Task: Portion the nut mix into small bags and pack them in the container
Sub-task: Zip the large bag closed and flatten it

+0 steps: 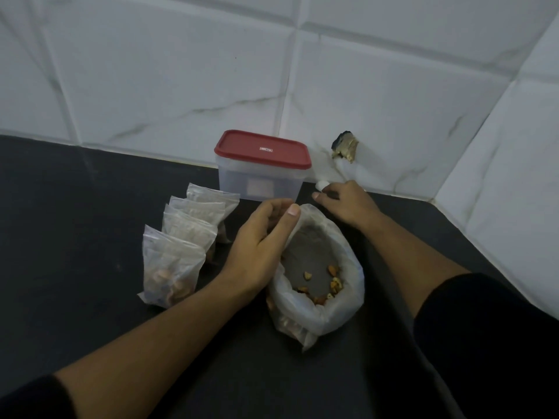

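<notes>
Finds container, red lid on, at the rear of the dark tabletop against the tiled wall, with four small bags holding nuts lined up just to its left front. Notes large bag, rim rolled down and mouth open, near the centre with a few nuts at its bottom; left grip at its far rim, fingers curled, thumb against the plastic, cannot tell whether gripping anything. Places right grip low on the tabletop beyond the large bag, fingers curled beside a small white object, hold likewise impossible to judge.
</notes>
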`<state>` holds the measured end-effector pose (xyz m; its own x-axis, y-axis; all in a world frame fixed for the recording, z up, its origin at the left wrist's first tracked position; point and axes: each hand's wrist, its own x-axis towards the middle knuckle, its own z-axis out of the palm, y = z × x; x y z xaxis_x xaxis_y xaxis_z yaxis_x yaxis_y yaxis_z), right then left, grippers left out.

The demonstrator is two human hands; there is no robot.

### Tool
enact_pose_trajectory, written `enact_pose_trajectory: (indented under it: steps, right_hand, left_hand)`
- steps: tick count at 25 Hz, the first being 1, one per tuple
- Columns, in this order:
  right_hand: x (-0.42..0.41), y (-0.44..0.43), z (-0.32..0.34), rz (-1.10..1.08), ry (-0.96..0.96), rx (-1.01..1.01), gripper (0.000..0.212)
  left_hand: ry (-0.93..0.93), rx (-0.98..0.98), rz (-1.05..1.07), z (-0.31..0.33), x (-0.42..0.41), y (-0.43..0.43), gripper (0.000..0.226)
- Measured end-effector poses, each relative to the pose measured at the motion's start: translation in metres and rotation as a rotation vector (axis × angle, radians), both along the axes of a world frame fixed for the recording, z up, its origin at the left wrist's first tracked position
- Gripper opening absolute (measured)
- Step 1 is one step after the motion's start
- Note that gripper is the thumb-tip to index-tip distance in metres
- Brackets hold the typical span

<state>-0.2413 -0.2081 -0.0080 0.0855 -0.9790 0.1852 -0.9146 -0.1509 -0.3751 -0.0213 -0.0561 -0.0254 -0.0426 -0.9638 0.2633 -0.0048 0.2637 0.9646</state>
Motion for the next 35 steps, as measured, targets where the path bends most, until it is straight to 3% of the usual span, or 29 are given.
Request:
enact_pose_trajectory:
  steps: [3, 6, 11, 17, 18, 20, 23, 26, 29, 31, 35]
  right_hand:
    - [-0.005, 0.019, 0.019, -0.063, -0.022, -0.063, 0.065]
    - [-0.007, 0.067, 0.045, -0.084, -0.148, -0.087, 0.048]
    - [-0.009, 0.183, 0.047, -0.155, -0.414, 0.331, 0.044]
    - [0.007, 0.242, 0.044, 0.017, -0.691, 0.548, 0.027]
    - [0.010, 0.245, 0.044, 0.043, -0.773, 0.565, 0.027]
    - [0.016, 0.248, 0.044, 0.062, -0.920, 0.576, 0.032]
    - [0.021, 0.247, 0.047, 0.026, -1.163, 0.471, 0.044]
    - [0.026, 0.248, 0.058, -0.036, -1.325, 0.383, 0.048]
    - [0.034, 0.249, 0.067, 0.005, -1.443, 0.404, 0.031]
    - [0.036, 0.248, 0.071, -0.046, -1.494, 0.357, 0.021]
    - [0.036, 0.251, 0.073, 0.010, -1.475, 0.387, 0.024]
  left_hand:
    - [-0.008, 0.012, 0.006, 0.005, 0.000, 0.005, 0.050]
    - [-0.058, 0.042, 0.006, 0.010, 0.002, 0.010, 0.053]
    - [-0.215, 0.184, 0.022, 0.024, 0.005, 0.039, 0.065]
    - [-0.551, 0.231, 0.002, 0.036, 0.019, 0.073, 0.030]
    - [-0.523, 0.281, -0.024, 0.039, 0.020, 0.076, 0.034]
    - [-0.292, 0.404, -0.061, 0.043, 0.020, 0.080, 0.044]
    - [0.111, 0.531, -0.111, 0.058, 0.018, 0.084, 0.019]
    - [0.399, 0.646, -0.122, 0.077, 0.019, 0.080, 0.017]
    - [0.445, 0.681, -0.143, 0.089, 0.014, 0.076, 0.019]
    - [0.478, 0.703, -0.195, 0.095, 0.011, 0.079, 0.032]
    - [0.475, 0.692, -0.175, 0.099, 0.008, 0.080, 0.023]
